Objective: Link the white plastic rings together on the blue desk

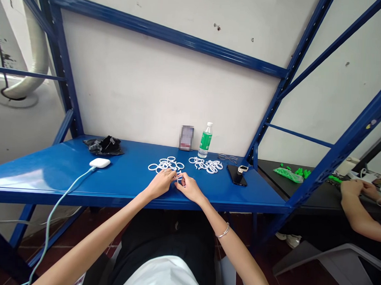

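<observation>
left hand [161,183] and right hand [190,188] front-left of the bottle [205,140], fingers both pinching some tiny white piece [179,177], bunch of white rings [213,163] near the bottle

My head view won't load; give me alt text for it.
A person's left hand and right hand work close together at a blue table, fingers around a small white piece. White rings lie beyond them in two groups. A green-labelled bottle stands behind; a black phone lies at right.
</observation>
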{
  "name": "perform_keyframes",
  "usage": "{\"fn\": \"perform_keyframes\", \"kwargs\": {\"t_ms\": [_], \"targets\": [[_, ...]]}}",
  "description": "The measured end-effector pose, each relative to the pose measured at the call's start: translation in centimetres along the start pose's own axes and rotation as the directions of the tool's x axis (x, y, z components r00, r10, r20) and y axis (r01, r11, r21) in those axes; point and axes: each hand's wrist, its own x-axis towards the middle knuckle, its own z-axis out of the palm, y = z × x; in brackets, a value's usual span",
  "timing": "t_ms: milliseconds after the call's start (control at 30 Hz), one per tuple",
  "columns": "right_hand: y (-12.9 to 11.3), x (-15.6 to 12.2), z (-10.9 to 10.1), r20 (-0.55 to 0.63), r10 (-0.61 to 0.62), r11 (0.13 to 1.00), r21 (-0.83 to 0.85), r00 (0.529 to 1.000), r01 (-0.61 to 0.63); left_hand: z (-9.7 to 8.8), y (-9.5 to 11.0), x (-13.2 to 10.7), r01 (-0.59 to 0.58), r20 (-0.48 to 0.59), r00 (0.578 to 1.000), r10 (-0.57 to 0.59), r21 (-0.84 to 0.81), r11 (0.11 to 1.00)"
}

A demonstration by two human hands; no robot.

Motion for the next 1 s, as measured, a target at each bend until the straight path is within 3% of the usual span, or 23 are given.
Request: {"fn": "perform_keyframes", "kwargs": {"t_ms": [433,1000], "targets": [[-0.31,-0.14,-0.03,0.008,-0.006,1.0,-0.007,1.0,0.007,-0.16,0.29,0.03,0.018,0.072,0.997,-0.021,0.033,0.999],[-0.05,-0.06,0.11,-0.025,0.006,1.0,-0.014,1.0,-0.006,-0.19,0.18,-0.01,-0.015,0.04,0.999,0.015,-0.015,1.0]]}}
